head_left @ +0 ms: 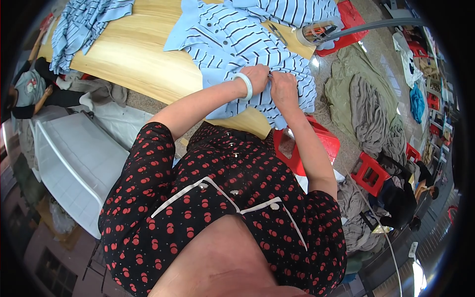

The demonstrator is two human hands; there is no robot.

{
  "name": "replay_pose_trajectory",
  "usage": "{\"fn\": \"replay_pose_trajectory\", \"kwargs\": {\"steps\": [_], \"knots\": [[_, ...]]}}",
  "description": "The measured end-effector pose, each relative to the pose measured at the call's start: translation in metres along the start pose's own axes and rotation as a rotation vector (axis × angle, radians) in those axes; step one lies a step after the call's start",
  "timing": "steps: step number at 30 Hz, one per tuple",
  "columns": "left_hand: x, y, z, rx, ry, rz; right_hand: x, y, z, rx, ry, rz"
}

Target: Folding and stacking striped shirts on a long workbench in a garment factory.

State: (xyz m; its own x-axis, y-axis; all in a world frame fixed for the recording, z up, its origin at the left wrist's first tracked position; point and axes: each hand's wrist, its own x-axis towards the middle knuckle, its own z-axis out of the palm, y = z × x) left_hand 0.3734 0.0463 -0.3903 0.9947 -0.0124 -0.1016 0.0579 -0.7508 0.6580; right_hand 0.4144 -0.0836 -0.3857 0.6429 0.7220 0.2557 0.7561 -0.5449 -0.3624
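Note:
A light blue knit shirt with dark and white stripes and several dark buttons lies bunched over the table's near right corner, hanging off the edge. My left hand, with a pale bangle at its wrist, pinches a bit of the cloth. Right beside it, my right hand is closed on the same shirt, its fingertips nearly meeting the left ones. A small dark glint shows between the fingertips, too small to make out. Past the hands, a pair of thread snips lies on the table.
On the wooden table sit another striped garment at the far left and a clear tub of tools at the right. Red stools and heaped grey cloth stand rightward. A white-framed rack and a seated person are leftward.

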Motion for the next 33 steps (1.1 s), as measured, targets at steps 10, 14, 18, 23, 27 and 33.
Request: {"fn": "replay_pose_trajectory", "kwargs": {"steps": [10, 14, 18, 23, 27, 33], "knots": [[0.0, -0.011, -0.003, -0.077, 0.057, 0.118, 0.003, 0.006, -0.004, 0.112, -0.023, 0.05], [0.002, -0.015, -0.017, -0.144, 0.0, 0.237, 0.01, 0.005, -0.02, 0.306, -0.138, 0.174], [0.008, -0.014, -0.046, -0.324, -0.237, 0.136, 0.012, 0.007, -0.028, 0.321, -0.111, 0.165], [0.018, -0.031, -0.052, -0.404, -0.393, 0.057, 0.007, 0.022, -0.043, 0.077, -0.141, -0.136], [0.027, -0.044, -0.033, -0.404, -0.351, 0.143, 0.003, 0.024, -0.039, 0.115, -0.209, -0.164], [0.063, -0.025, -0.024, -0.082, -0.439, 0.194, 0.003, 0.019, -0.041, 0.078, -0.235, -0.092]]}}
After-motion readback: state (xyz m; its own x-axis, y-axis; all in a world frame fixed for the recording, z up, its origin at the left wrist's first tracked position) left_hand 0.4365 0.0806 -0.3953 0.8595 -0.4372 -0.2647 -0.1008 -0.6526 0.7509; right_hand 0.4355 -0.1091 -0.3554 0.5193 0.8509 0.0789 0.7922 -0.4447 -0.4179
